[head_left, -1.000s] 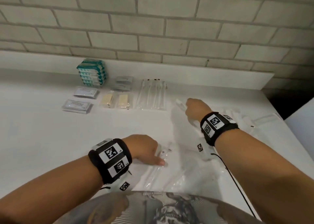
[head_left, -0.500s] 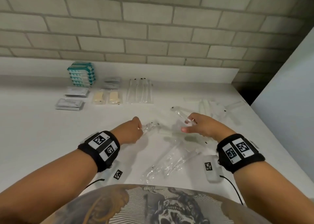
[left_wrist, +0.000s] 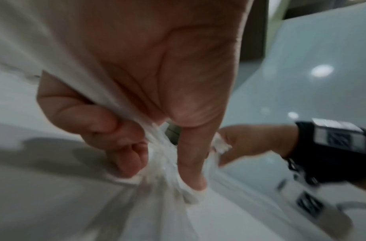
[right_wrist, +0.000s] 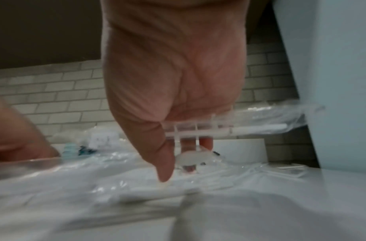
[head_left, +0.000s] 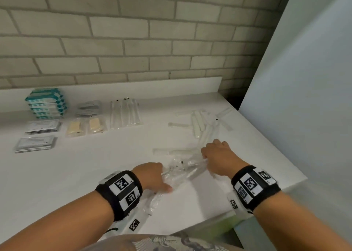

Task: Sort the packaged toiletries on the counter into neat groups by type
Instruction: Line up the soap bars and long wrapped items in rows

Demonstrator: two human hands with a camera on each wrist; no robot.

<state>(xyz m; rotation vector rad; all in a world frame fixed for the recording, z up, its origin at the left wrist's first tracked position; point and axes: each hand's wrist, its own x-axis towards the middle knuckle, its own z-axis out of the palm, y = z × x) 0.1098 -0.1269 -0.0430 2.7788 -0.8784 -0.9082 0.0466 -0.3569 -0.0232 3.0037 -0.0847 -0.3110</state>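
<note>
On the white counter [head_left: 95, 174] a bundle of clear-wrapped packets [head_left: 182, 168] lies between my two hands. My left hand [head_left: 153, 176] grips its left end, fingers curled into the crumpled wrappers [left_wrist: 161, 150], thumb pressing down. My right hand [head_left: 219, 156] holds the right end. In the right wrist view its fingers curl round a clear packet with a white stick-like item [right_wrist: 229, 128] inside. More loose white and clear packets [head_left: 202, 125] lie scattered at the far right.
Sorted groups sit at the back left: a teal packet stack [head_left: 45, 103], grey sachet piles [head_left: 42, 126], yellow bars in wrappers [head_left: 76, 128], dark sachets [head_left: 88, 108], a row of clear-wrapped sticks [head_left: 125, 113]. A pale panel [head_left: 304, 98] stands right of the counter's edge.
Both hands have come closer together and drawn the spread clear packets into one bundle. The right hand came back from its far reach, and the head view has swung right.
</note>
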